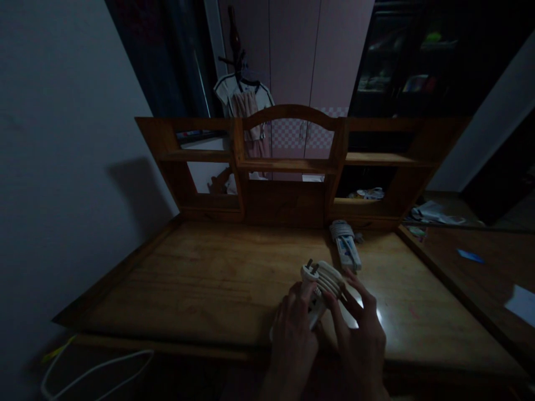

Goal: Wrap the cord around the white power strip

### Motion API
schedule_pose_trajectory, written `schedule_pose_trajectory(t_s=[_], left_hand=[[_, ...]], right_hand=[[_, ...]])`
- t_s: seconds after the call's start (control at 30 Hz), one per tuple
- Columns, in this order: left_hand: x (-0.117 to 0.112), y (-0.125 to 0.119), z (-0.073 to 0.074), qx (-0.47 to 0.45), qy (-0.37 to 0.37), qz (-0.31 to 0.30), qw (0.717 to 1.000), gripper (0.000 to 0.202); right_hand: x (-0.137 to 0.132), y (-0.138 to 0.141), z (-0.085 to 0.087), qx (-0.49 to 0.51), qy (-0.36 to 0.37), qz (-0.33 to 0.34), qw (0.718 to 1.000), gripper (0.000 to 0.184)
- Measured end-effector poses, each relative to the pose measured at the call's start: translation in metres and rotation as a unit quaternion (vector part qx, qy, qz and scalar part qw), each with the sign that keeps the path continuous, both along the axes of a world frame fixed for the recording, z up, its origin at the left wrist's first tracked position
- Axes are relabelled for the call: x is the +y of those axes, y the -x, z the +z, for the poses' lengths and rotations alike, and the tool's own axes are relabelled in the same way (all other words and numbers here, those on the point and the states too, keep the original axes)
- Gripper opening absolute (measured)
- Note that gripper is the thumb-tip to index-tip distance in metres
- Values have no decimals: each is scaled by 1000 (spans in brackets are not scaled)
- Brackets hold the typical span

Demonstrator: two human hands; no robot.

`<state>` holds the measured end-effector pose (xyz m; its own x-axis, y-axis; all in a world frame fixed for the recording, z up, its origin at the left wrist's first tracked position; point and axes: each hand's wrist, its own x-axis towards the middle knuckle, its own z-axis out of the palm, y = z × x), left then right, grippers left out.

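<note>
Both my hands meet over the near middle of a wooden desk [200,278]. My left hand [295,328] is closed around a white power strip [314,303] whose cord is coiled round it. My right hand [361,334] pinches the white cord coil [330,278] at the strip's top. A white plug [309,271] with dark prongs sticks up from the coil. The room is dim.
A second white bundled power strip [346,245] lies just beyond my hands. A wooden hutch [288,167] with shelves stands at the desk's back. A white cable [96,367] hangs at the lower left. Papers [520,303] lie on the surface to the right.
</note>
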<state>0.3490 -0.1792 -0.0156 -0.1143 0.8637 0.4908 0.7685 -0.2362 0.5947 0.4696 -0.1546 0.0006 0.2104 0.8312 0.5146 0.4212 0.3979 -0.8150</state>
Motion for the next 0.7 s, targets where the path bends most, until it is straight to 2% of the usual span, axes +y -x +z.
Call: schedule_pose_trajectory(t_s=[0.1,0.17,0.4,0.53,0.63,0.7], left_hand=[[0,0,-3,-8,-5,3,1000,77],[1,0,-4,-14,-1,4,1000,79],[2,-1,-1,-29,-4,-14,999,72],[1,0,-4,-32,-32,-29,999,70],[0,2,-8,-27,-57,-35,997,68],[-2,4,-11,-8,-70,-29,997,68]], right_hand=[[-3,-3,0,17,51,24,998,47],[-5,-6,-1,16,55,36,998,44],[-4,-10,0,-83,8,7,997,34],[-6,-10,4,-120,-30,-5,992,27],[-11,-10,6,-103,-25,-5,994,29],[-14,-10,7,-50,4,3,999,43]])
